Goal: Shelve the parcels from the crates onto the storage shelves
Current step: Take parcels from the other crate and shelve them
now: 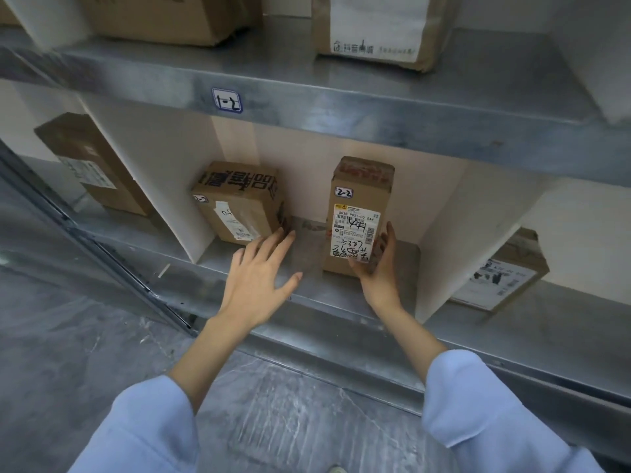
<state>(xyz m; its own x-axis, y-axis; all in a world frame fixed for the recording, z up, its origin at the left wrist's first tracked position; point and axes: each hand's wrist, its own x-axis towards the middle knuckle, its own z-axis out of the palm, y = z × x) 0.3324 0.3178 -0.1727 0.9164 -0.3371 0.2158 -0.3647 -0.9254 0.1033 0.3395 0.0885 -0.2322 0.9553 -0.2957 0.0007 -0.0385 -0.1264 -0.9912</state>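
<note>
Standing upright on shelf (307,254), middle bay: tall box (362,182), white label (356,230) facing out, "2-2" tag (344,192) above label. Gripping tall box at lower right corner with right hand (379,271): thumb across label's bottom edge, fingers (390,238) curled up right side. Left of tall box, left hand (256,271) flat and spread, holding nothing, fingertips at near corner of second box (235,203); touching or not, cannot tell. Bare shelf between second box and tall box.
</note>
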